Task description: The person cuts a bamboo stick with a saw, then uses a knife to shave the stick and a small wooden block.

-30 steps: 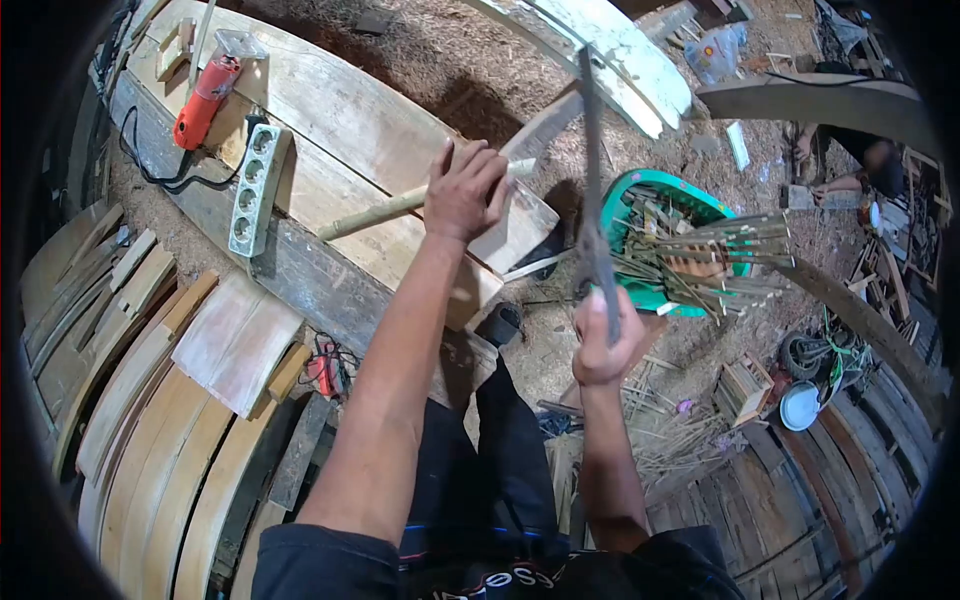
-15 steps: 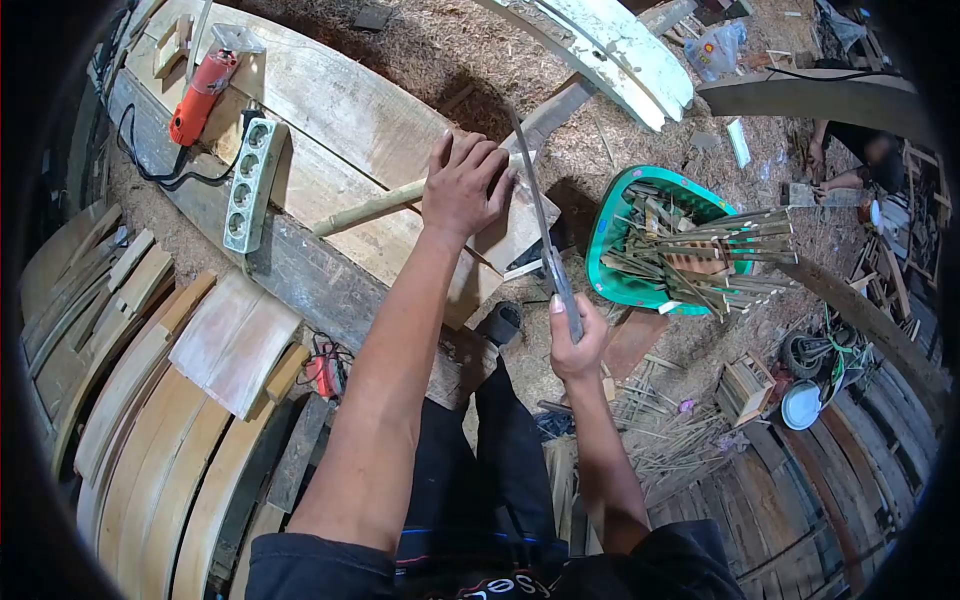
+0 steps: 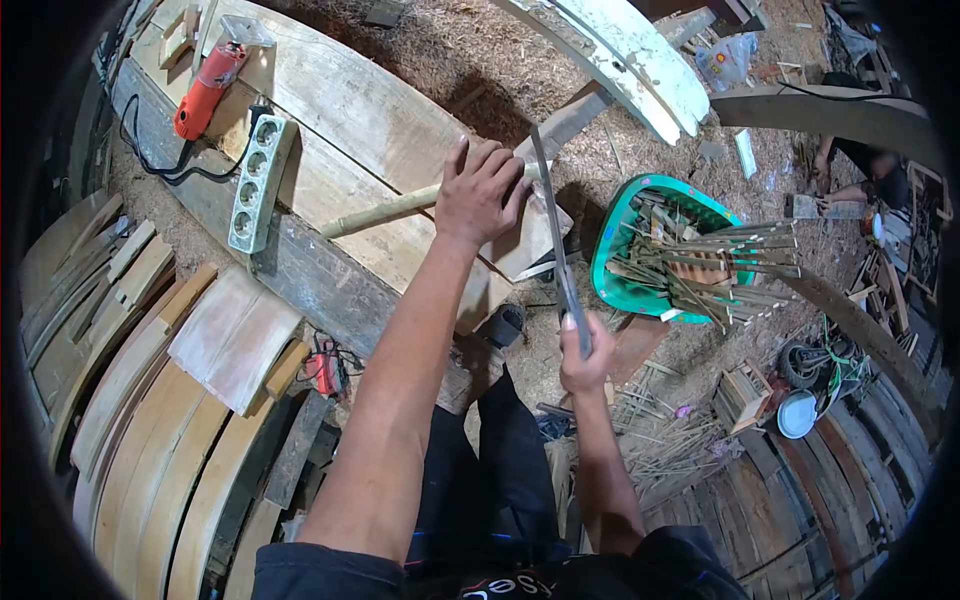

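Note:
My left hand [image 3: 482, 195] presses a bamboo pole [image 3: 385, 210] down on the wooden planks [image 3: 345, 110], its fingers curled over it near the planks' end. My right hand [image 3: 587, 352] is closed round the grey handle of a long, narrow-tipped hand saw [image 3: 556, 225], thumb laid along the top. Seen almost edge-on, the blade points away from me. It crosses the far end of the pole, just right of my left fingers.
A green basket [image 3: 604, 262] of split sticks stands at right. On the planks lie a red power tool [image 3: 212, 88] and a white power strip [image 3: 256, 185]. Curved boards [image 3: 150, 470] are stacked at lower left. Another person's hands [image 3: 824, 190] are at far right.
The saw and my right hand have moved slightly toward me and to the right. My left hand keeps its hold on the bamboo pole. The whole view has shifted a little.

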